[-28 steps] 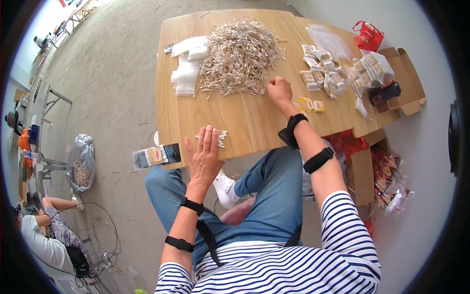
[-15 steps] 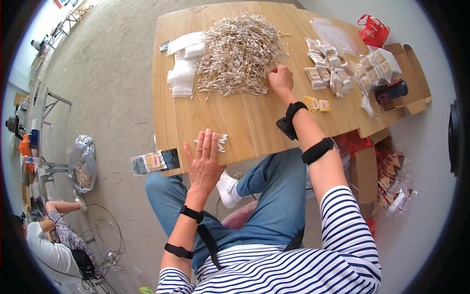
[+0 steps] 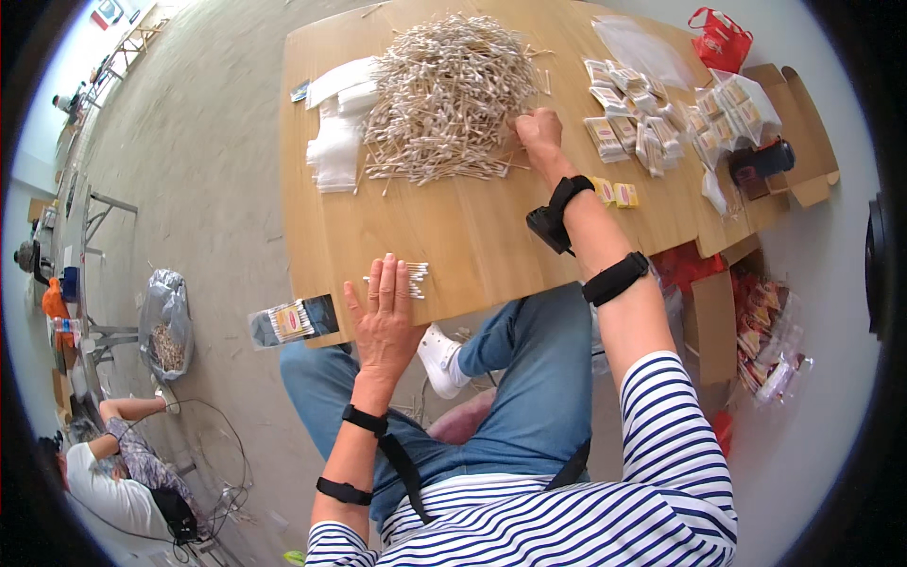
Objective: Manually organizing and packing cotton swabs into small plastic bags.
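A large heap of cotton swabs [image 3: 449,99] covers the far middle of the table. My right hand [image 3: 539,130] is at the heap's right edge, its fingers curled closed. Whatever is between its fingertips is hidden. Near the table's front edge my left hand [image 3: 385,317] lies flat, fingers stretched out, over a small bunch of cotton swabs [image 3: 416,280] whose ends stick out to the right. Left of that hand, a clear packet of swabs [image 3: 291,321] with a yellow label lies at the table corner.
White plastic bags [image 3: 335,142] are stacked left of the heap. At right lie several filled swab packets [image 3: 628,109], yellow label cards [image 3: 625,196], a red bag [image 3: 721,40] and an open cardboard box [image 3: 798,132]. A co-worker [image 3: 118,487] sits at lower left beyond a clear sack [image 3: 167,326].
The view has shifted a little, so the table and heap appear slightly farther left. My right hand stays by the heap's right edge, and my left hand still lies on the small bunch.
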`<state>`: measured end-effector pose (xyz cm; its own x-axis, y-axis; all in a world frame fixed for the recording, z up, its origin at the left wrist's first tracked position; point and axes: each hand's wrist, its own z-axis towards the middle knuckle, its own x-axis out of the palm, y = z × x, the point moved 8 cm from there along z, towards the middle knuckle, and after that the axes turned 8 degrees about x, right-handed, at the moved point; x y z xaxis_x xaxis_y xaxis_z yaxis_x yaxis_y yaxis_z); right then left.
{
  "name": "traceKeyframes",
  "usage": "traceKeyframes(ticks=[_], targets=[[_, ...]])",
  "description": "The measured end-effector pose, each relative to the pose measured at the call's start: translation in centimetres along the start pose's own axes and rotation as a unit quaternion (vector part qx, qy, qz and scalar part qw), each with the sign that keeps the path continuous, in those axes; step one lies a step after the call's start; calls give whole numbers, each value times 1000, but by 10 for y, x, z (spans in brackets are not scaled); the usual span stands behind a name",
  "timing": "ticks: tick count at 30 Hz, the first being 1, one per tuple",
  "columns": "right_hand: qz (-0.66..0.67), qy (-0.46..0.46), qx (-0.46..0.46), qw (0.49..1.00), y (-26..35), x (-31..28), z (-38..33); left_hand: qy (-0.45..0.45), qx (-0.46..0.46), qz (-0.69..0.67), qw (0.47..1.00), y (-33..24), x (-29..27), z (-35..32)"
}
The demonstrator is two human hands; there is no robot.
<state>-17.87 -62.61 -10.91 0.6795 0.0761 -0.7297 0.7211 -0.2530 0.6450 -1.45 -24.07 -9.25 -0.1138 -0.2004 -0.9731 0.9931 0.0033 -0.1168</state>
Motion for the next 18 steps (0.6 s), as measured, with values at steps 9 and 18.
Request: traceKeyframes(ticks=[9, 18], targets=[[390, 19, 10, 921, -45, -94, -42, 43, -12, 0, 999, 6, -8, -8], [286, -271, 171, 903, -310, -308, -25, 46, -3, 31, 998, -7, -5, 0]])
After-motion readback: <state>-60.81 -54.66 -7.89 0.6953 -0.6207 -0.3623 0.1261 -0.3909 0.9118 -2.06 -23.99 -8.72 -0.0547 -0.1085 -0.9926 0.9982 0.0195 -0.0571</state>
